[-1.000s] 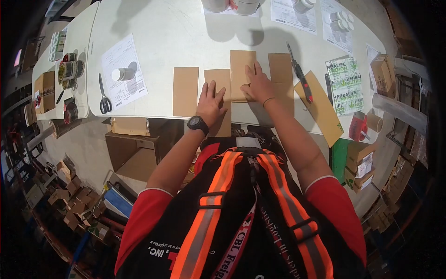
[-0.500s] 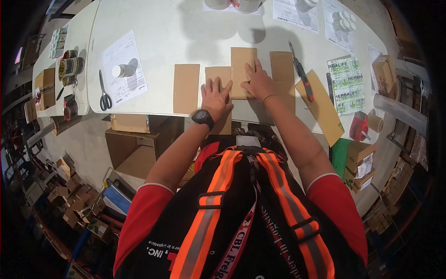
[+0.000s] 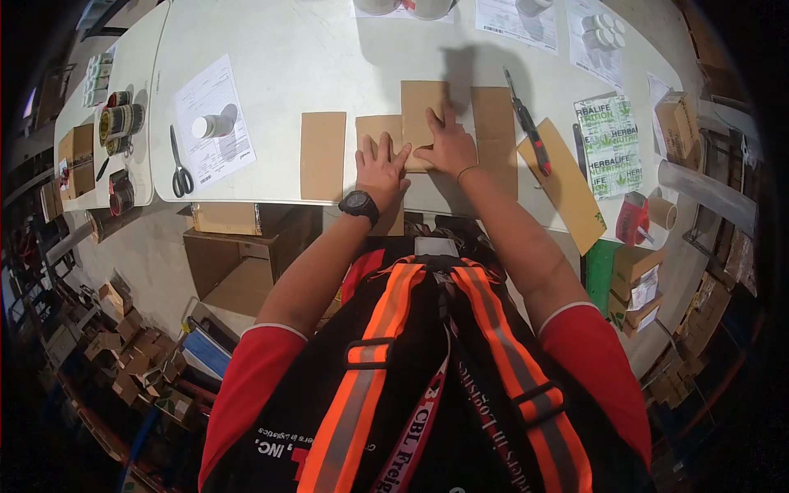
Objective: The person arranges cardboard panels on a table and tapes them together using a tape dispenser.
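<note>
My left hand (image 3: 381, 171) lies with its fingers spread on a narrow cardboard piece (image 3: 377, 126), which extends past the table's front edge. To its right, my right hand (image 3: 449, 148) presses flat on a taller cardboard piece (image 3: 421, 100), thumb and fingers apart. Both palms face down. One separate cardboard strip (image 3: 323, 156) is left of my left hand, and another cardboard piece (image 3: 494, 115) is just right of my right hand. Farther right, a utility knife (image 3: 528, 123) with a red end rests partly over a long slanted cardboard strip (image 3: 567, 185).
Black scissors (image 3: 181, 164) lie left, beside a paper sheet (image 3: 209, 156) bearing a white bottle (image 3: 212, 126). A printed green-white packet (image 3: 610, 148) and a red tape dispenser (image 3: 633, 220) are at right. An open carton (image 3: 238, 271) stands below the table's front edge.
The view has shifted slightly, moving the tabletop a little left in the picture. My right thumb has spread somewhat farther left. Both hands stay on the cardboard.
</note>
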A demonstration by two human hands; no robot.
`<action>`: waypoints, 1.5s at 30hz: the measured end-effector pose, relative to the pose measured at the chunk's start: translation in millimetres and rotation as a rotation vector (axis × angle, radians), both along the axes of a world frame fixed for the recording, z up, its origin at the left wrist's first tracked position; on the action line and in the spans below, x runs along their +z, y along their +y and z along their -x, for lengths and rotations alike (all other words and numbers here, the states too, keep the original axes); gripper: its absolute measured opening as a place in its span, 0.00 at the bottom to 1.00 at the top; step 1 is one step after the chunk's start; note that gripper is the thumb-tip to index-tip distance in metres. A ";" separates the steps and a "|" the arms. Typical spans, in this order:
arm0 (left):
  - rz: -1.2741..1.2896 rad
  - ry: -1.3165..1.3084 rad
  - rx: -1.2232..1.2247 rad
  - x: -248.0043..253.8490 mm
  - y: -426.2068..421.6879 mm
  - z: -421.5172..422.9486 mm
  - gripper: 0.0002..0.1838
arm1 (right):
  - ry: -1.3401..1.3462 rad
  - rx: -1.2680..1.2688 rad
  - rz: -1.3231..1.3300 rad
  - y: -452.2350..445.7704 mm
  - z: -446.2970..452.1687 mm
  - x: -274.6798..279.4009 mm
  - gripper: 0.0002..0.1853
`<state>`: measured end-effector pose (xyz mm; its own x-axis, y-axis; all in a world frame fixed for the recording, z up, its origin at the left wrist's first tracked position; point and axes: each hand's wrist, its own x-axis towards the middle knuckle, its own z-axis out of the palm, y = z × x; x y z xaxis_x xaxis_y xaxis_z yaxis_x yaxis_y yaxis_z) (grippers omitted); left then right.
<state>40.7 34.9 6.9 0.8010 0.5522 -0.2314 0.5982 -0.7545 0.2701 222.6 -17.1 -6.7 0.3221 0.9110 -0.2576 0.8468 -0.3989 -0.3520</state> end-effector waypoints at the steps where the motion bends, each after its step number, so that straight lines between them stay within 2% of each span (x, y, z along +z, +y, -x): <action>1: 0.001 0.008 -0.001 0.6 0.0 -0.3 0.41 | -0.001 0.000 0.000 0.2 -0.6 0.3 0.49; 10: -0.008 0.001 -0.001 -1.4 -0.3 1.0 0.41 | 0.085 -0.024 0.127 4.1 -1.3 11.9 0.51; 12: -0.009 0.000 0.000 -1.4 -0.7 1.2 0.41 | 0.033 -0.019 0.049 2.5 0.7 10.4 0.50; 18: -0.003 -0.002 0.011 -2.1 -1.7 2.0 0.41 | -0.072 0.024 0.085 5.7 2.1 13.0 0.50; 28: 0.061 0.010 0.075 4.6 0.7 -1.6 0.48 | -0.108 0.077 -0.008 15.4 4.9 7.8 0.48; 30: 0.067 0.030 0.080 3.8 1.8 -1.5 0.48 | -0.088 0.131 -0.034 19.7 4.2 7.7 0.46; 36: 0.079 0.079 0.069 -3.1 2.3 1.0 0.51 | -0.087 0.314 0.036 38.1 -14.5 7.3 0.46; 43: 0.083 0.073 0.074 4.0 2.3 0.0 0.50 | -0.143 0.318 0.162 65.7 -34.5 12.7 0.44; 45: 0.092 0.066 0.080 4.2 2.9 1.7 0.49 | -0.203 0.461 0.147 73.6 -40.1 11.1 0.40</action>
<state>39.0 37.8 11.1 0.7367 0.5874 -0.3350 0.6741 -0.6776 0.2942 262.7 56.5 4.4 -0.0467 0.9288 -0.3678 0.9914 -0.0020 -0.1308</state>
